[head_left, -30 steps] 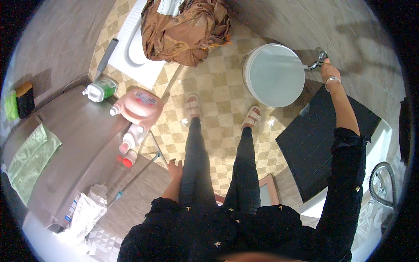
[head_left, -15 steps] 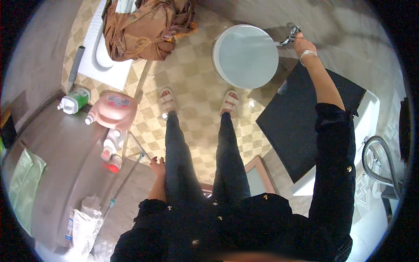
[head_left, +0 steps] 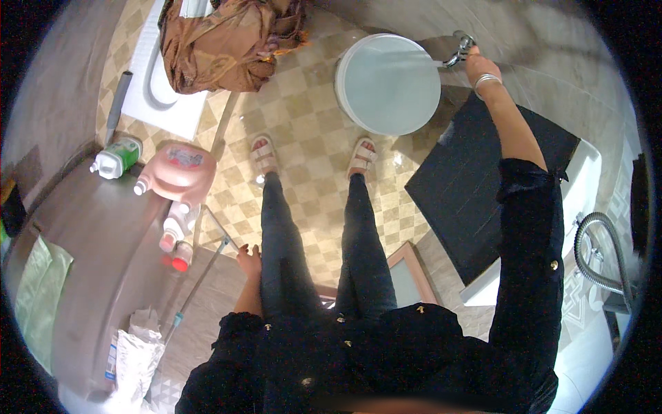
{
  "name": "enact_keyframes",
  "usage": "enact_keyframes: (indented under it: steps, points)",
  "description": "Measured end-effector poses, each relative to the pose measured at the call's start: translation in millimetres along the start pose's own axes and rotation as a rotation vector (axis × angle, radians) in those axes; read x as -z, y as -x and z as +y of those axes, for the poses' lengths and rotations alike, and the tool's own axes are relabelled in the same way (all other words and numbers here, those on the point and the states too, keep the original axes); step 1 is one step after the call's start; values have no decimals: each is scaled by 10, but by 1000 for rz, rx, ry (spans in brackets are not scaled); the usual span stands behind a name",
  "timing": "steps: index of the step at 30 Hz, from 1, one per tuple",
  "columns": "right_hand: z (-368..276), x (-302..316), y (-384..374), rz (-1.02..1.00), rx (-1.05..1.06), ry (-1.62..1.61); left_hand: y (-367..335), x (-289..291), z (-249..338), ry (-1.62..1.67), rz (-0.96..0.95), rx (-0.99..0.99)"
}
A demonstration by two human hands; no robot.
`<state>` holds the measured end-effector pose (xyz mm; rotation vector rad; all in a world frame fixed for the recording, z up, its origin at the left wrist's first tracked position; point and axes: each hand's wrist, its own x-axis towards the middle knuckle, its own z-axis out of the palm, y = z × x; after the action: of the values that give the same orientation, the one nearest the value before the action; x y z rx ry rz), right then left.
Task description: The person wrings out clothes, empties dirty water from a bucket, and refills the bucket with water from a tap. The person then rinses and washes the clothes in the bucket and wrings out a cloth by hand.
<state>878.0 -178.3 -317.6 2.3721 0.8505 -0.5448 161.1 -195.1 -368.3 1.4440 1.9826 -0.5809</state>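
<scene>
- The left hand hung loose at the person's side beside the dark-trousered thigh, fingers relaxed and holding nothing.
- Just to its left stood a thin metal pole with a pale blue tip, leaning against the curved grey counter.
- On that counter lay a crumpled white plastic bag near the lower edge, and further along a cluster of small white bottles with red caps.
- Beyond those sat a large pink detergent jug on its side, and next to it a green and white bottle.
- The person's feet in pale strapped sandals stood on the beige checkered tile floor.
- A dark flat mat lay to the right, under the raised arm.
- The round white plastic bucket stood on the floor just ahead of the sandals, below the tap.
- The right hand, a silver bangle on the wrist, reached out to the chrome metal tap at the wall; it seemed to be closed on the tap, though the fingers were too small to tell for sure.
- Farthest off, a heap of brown cloth rested over a white basin.
</scene>
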Motion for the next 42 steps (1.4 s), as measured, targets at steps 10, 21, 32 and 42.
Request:
enact_keyframes:
  steps: [10,21,32,42]
  points:
    - [10,34,19,-6,-9,-8,5,0,36,-9,-30,33]
    - [100,-119,-107,58,77,54,-36,-30,-17,-25,-45,14]
    - [28,-18,-19,-13,-11,-9,1,-15,8,-3,-11,14]
    - [77,-103,-91,37,-20,-26,-10,-23,-15,-3,-19,9]
